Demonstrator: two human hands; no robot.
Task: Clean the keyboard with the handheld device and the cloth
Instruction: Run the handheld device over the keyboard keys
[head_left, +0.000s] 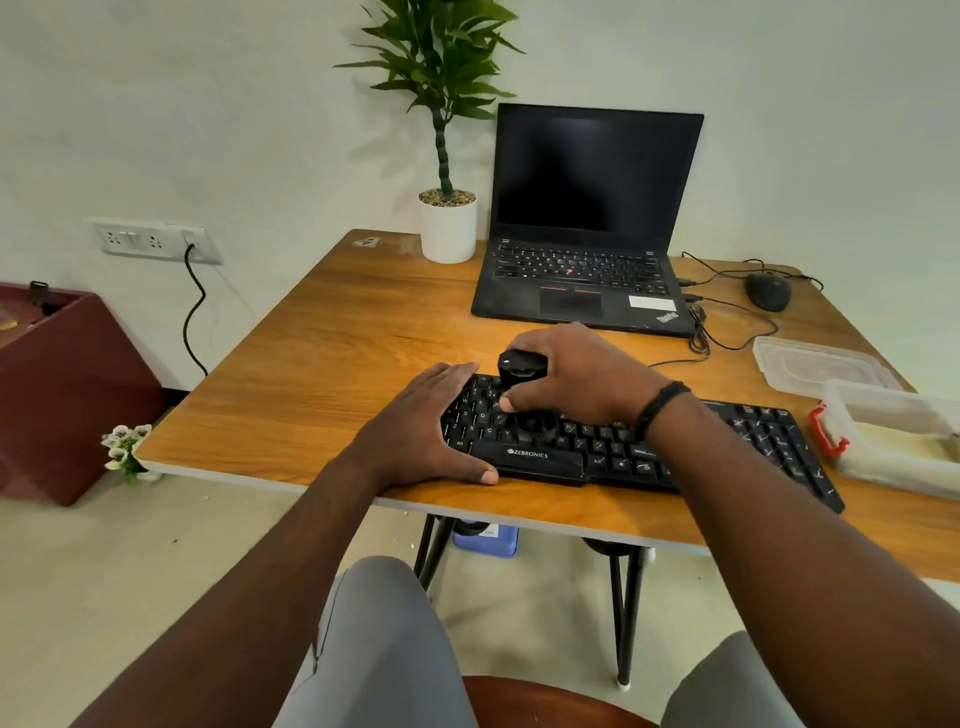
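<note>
Head view: right hand (576, 374) grips handheld device (521, 368) on keyboard (675, 452), left hand (426, 426) flat

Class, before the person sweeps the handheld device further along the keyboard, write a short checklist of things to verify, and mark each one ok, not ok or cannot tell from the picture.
1. Handheld device held firmly: ok, the right hand grips it.
2. Device over the keys: ok, it sits above the left part of the keyboard.
3. Keyboard steadied: ok, the left hand rests flat on its left end.
4. Device switched on: cannot tell.
5. Cloth ready for the wiping step: cannot tell, something pale lies in the open plastic box, but it is unclear what.
6. Keyboard fully on the table: ok, though it lies close to the front edge.
</note>
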